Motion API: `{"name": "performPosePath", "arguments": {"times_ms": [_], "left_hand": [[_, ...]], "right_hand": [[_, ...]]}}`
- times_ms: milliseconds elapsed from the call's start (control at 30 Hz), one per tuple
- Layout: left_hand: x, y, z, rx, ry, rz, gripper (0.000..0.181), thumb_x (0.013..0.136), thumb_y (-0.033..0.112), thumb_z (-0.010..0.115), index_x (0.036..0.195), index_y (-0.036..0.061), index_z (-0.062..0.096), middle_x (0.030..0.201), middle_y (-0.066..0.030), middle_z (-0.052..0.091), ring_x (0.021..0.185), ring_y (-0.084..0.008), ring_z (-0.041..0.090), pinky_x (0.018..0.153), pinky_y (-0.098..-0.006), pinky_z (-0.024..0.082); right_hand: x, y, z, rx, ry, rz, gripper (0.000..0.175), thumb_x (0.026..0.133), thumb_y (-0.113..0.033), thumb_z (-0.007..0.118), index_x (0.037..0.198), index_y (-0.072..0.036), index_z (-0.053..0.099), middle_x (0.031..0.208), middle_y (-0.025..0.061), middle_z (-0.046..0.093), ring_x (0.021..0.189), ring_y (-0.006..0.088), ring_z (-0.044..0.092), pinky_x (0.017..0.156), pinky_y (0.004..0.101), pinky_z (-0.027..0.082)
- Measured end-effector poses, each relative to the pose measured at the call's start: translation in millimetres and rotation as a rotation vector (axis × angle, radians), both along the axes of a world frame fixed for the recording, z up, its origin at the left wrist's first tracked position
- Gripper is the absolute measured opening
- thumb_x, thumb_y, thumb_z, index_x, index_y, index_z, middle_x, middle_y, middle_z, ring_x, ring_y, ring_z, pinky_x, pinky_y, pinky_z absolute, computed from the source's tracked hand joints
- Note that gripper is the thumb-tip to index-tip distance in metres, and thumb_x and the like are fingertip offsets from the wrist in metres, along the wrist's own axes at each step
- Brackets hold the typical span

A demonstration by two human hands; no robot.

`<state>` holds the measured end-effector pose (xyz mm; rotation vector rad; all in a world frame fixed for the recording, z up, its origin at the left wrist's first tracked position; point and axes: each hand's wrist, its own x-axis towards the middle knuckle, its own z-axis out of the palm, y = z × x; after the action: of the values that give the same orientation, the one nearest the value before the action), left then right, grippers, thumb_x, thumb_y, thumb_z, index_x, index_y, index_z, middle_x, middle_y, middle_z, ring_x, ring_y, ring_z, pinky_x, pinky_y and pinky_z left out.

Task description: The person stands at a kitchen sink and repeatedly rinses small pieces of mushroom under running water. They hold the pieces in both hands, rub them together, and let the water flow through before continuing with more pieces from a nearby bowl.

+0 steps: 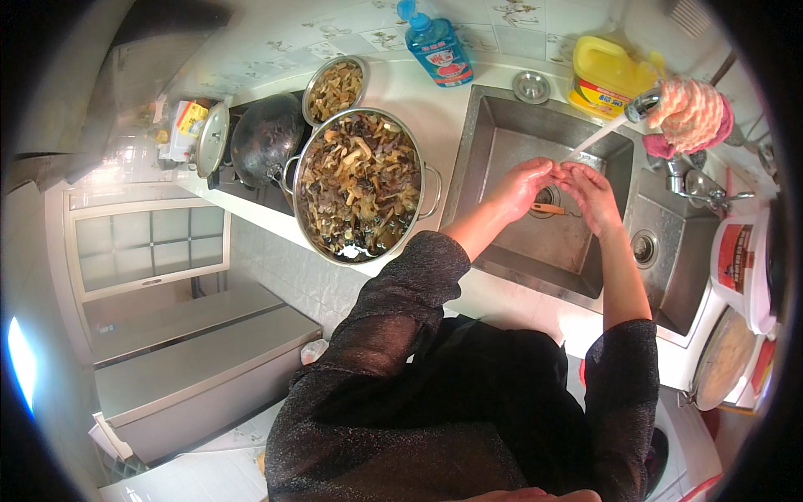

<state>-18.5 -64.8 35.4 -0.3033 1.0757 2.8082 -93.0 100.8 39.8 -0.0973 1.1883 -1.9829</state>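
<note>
My left hand [530,185] and my right hand [590,193] meet at the fingertips above the larger basin of a stainless steel sink [533,248]. Water [593,139] runs from the faucet [641,106] down close by the fingers. The fingertips are pinched together; whether something small is between them I cannot tell. Below them, a small tool with an orange-brown handle [547,208] lies across the drain. Left of the sink, a large two-handled steel pot [421,147] holds wet, torn mushrooms [357,182] in water.
Behind the pot sits a smaller metal bowl [305,100] of mushroom pieces, beside a black wok [263,141]. A blue detergent bottle [439,53] and a yellow jug [602,75] line the back. Cloths [690,116] drape the faucet. A white bucket [740,263] stands at right.
</note>
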Motion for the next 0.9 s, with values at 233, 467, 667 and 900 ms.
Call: {"name": "performPosePath", "arguments": {"times_ms": [233,467,667,900], "left_hand": [[-10,4,-15,-0.127,-0.099,0.171,0.011,0.088,0.017,0.057,0.083,0.0079,0.059,0.079,-0.0016,0.058,0.077,-0.0128,0.053,0.079,-0.0277,0.041],[-11,9,-15,-0.404,-0.319,0.268,0.014,0.089,0.020,0.055,0.089,0.0064,0.059,0.080,-0.0010,0.058,0.071,-0.0114,0.052,0.068,-0.0274,0.042],[-15,27,-7,-0.028,-0.278,0.223,0.022,0.091,0.022,0.053,0.107,0.0070,0.057,0.091,-0.0004,0.060,0.071,-0.0093,0.053,0.061,-0.0246,0.042],[-21,36,-9,0.009,-0.365,0.181,0.020,0.089,0.022,0.055,0.100,0.0074,0.062,0.085,-0.0005,0.059,0.074,-0.0099,0.053,0.063,-0.0248,0.042]], "right_hand": [[8,-3,-4,-0.127,-0.210,-0.089,0.028,0.094,-0.013,0.045,0.115,0.005,0.052,0.110,0.0144,0.059,0.101,0.0212,0.057,0.093,0.0311,0.044],[19,-10,-19,0.189,0.267,-0.014,0.042,0.093,-0.004,0.041,0.134,-0.010,0.042,0.137,0.0036,0.042,0.114,0.0172,0.047,0.098,0.0286,0.038],[31,-19,-31,0.237,0.349,0.005,0.060,0.088,0.008,0.039,0.140,-0.022,0.034,0.144,0.0004,0.029,0.125,0.0177,0.036,0.102,0.0306,0.034],[42,-21,-57,0.165,0.279,-0.041,0.064,0.087,0.009,0.041,0.143,-0.019,0.027,0.144,0.0015,0.026,0.123,0.0171,0.036,0.097,0.0273,0.038]]}}
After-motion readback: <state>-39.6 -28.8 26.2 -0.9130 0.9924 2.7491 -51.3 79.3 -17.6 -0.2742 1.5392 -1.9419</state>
